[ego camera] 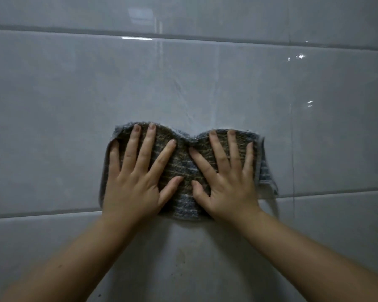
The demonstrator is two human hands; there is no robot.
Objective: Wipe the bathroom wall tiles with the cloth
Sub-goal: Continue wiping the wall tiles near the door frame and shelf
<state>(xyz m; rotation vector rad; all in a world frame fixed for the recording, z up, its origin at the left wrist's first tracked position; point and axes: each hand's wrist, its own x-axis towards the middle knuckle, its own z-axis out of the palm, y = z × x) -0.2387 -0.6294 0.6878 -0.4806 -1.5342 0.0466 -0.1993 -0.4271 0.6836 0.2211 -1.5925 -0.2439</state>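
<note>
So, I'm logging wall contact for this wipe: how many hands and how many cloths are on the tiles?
Hands: 2, the left hand and the right hand
Cloths: 1, the cloth pressed flat under both
Total: 3

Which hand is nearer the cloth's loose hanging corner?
Right. The right hand presses the cloth just beside the loose corner; the left hand presses its opposite end.

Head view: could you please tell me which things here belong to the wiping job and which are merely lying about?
Part of the job:
- cloth, spread flat on the wall
- left hand, pressing it with straight fingers
- right hand, doing the same
- wall tiles

Merely there:
- grout line
- glare from a light on the glaze
</note>
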